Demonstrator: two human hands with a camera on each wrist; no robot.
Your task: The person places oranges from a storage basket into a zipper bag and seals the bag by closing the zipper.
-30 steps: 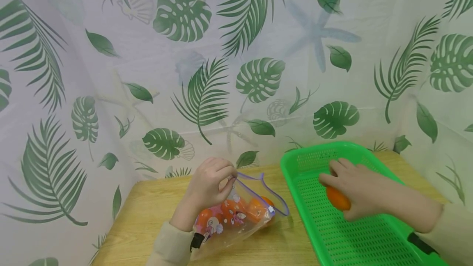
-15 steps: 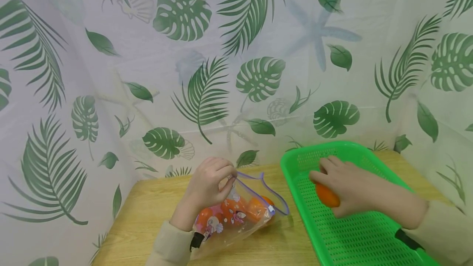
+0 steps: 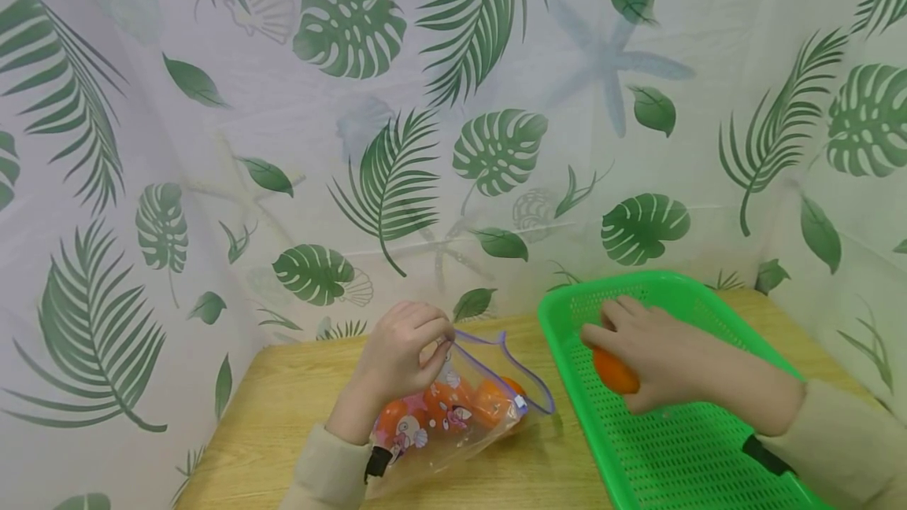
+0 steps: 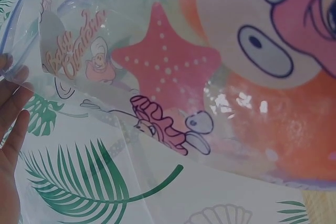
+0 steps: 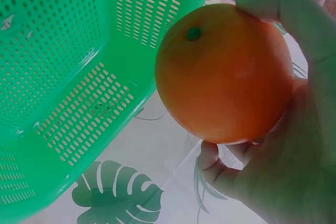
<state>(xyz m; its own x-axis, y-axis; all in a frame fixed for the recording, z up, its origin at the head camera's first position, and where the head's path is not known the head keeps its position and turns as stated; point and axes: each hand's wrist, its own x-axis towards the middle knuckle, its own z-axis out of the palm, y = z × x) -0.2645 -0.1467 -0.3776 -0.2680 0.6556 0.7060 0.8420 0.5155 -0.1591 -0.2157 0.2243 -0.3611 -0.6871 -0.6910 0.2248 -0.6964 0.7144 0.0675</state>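
Note:
My left hand (image 3: 407, 349) pinches the rim of a clear printed zip bag (image 3: 453, 455) with a purple seal. Inside the bag lie several oranges (image 3: 496, 400), partly covered by its sea-creature print. The left wrist view shows the bag close up, with a pink starfish (image 4: 165, 59) and the left fingers at its edge. An orange (image 5: 226, 74) with a small green stem mark is held in my right hand (image 3: 655, 349), thumb on one side and fingers on the other. This hand is over the green basket (image 3: 591, 431), towards its left side.
A wooden table (image 3: 283, 392) carries the bag and the basket, which stand side by side with the basket on the right. Behind them rises a white curtain (image 3: 439, 211) printed with green leaves, shells and starfish, also along both sides.
My right hand has moved left over the basket, carrying the orange towards the bag. The left hand and the bag have stayed in place.

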